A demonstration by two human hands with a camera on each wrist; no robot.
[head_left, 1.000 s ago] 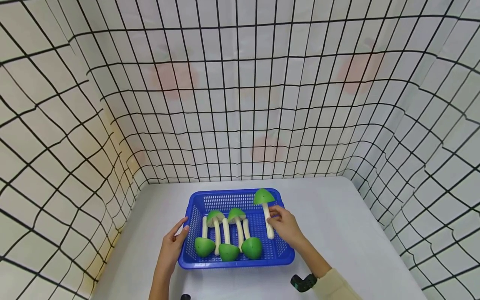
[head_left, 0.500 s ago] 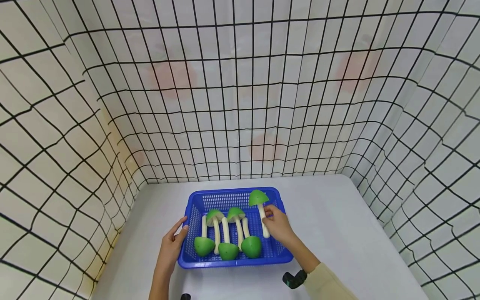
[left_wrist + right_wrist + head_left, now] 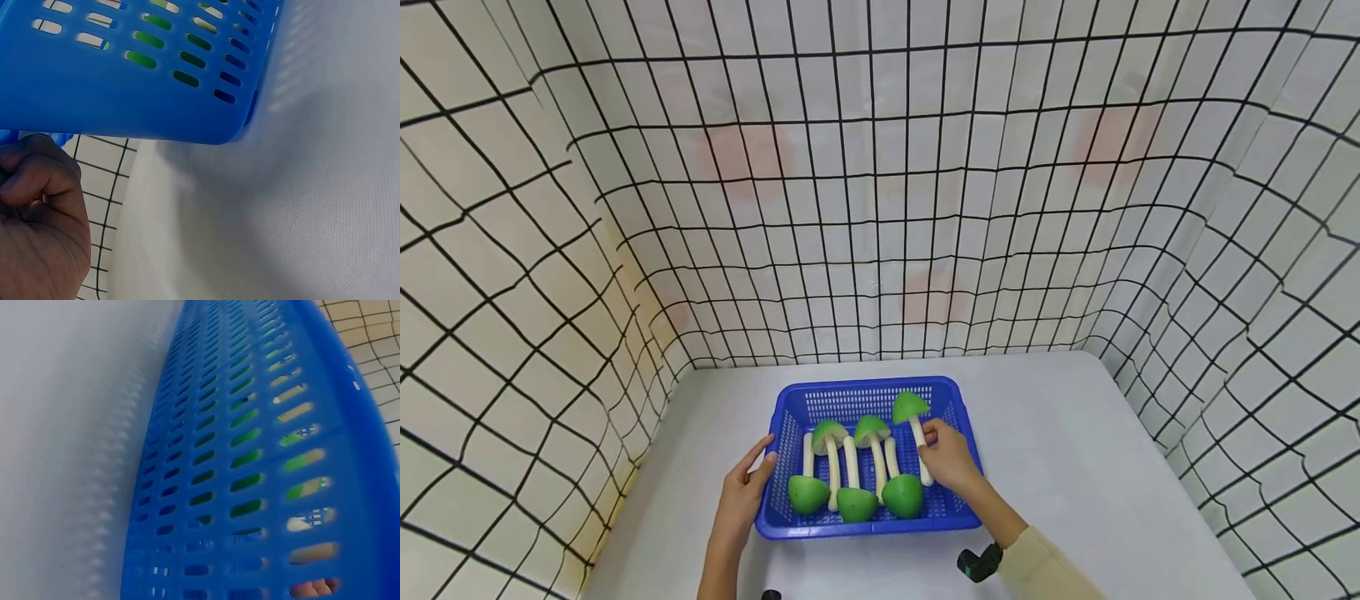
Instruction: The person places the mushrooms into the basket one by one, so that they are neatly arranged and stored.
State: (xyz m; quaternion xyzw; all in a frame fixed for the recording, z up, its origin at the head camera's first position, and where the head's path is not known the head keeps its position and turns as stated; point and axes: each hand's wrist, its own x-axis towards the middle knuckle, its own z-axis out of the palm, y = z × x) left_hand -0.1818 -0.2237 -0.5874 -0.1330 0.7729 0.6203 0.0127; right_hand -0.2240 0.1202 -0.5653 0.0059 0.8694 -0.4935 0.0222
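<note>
A blue plastic basket (image 3: 872, 528) with slotted walls stands on the white table. Inside lie several toy mushrooms with green caps and white stems, such as one with its cap toward the front (image 3: 902, 497). My left hand (image 3: 741, 496) holds the basket's left rim; in the left wrist view its fingers (image 3: 47, 178) curl by that rim. With my right hand (image 3: 951, 457) I pinch the stem of another toy mushroom (image 3: 911, 407), cap toward the back, at the basket's right side. Through the slots in the right wrist view, a bit of my right hand (image 3: 314, 587) shows.
Black grid netting (image 3: 880, 208) over pale sheeting rises behind and on both sides. White tabletop (image 3: 1037, 433) extends to either side of the basket. A small black device (image 3: 980, 563) sits at my right wrist.
My right hand has moved left and a little lower with the mushroom, bringing it closer to the row of others. My left hand has stayed at the basket's rim.
</note>
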